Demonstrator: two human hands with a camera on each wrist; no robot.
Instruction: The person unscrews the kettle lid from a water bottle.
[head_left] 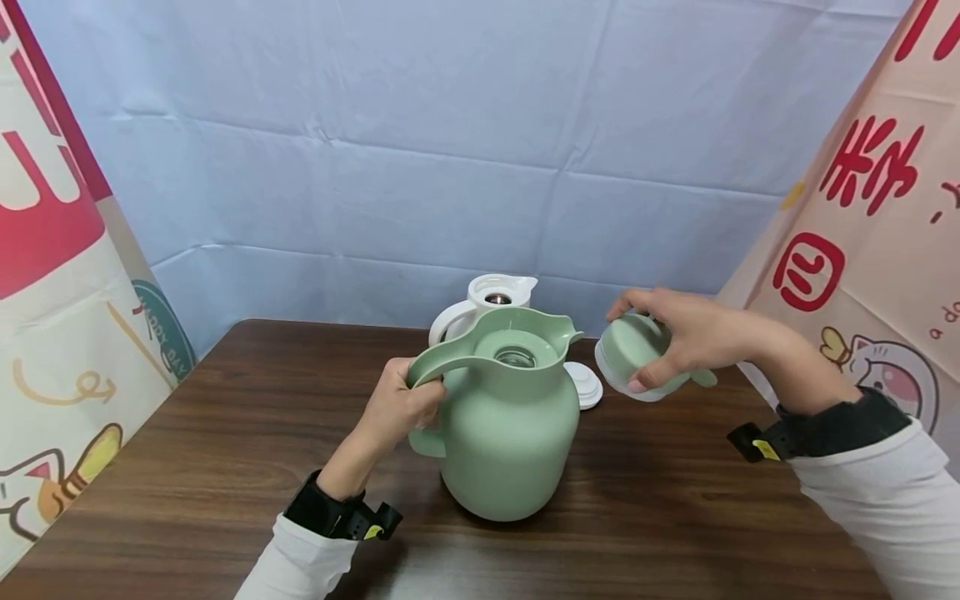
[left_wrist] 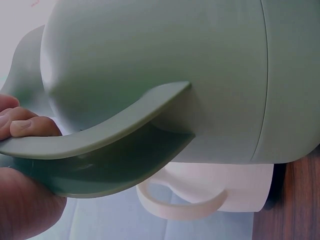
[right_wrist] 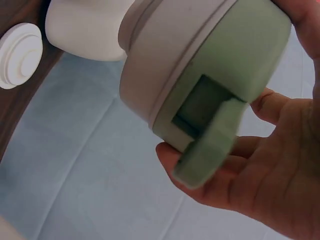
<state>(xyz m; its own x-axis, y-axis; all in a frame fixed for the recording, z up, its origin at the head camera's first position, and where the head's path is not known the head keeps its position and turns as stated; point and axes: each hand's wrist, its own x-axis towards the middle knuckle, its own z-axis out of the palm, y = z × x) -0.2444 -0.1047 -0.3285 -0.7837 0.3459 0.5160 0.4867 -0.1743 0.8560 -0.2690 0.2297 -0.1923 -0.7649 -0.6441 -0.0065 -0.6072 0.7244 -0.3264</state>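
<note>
A green thermos jug (head_left: pixel 510 442) stands upright on the table, its round mouth uncovered. My left hand (head_left: pixel 401 396) grips the jug's handle; in the left wrist view the fingers (left_wrist: pixel 30 125) lie on one side of the handle (left_wrist: pixel 110 130) and the thumb on the other. Off to the jug's right, my right hand (head_left: pixel 675 333) holds the green lid (head_left: pixel 633 346) in the air, tilted. From the right wrist the lid (right_wrist: pixel 225 55) shows a white lower part and a green lever (right_wrist: pixel 212 145) sticking out, with fingers and thumb around its sides.
Behind the green jug is a white jug (head_left: pixel 457 315) with an uncovered mouth. A white lid (head_left: pixel 585 385) lies on the brown wooden table (head_left: pixel 262 433) beside them. Pale blue cloth (head_left: pixel 450 167) hangs at the back, with printed cloths at both sides.
</note>
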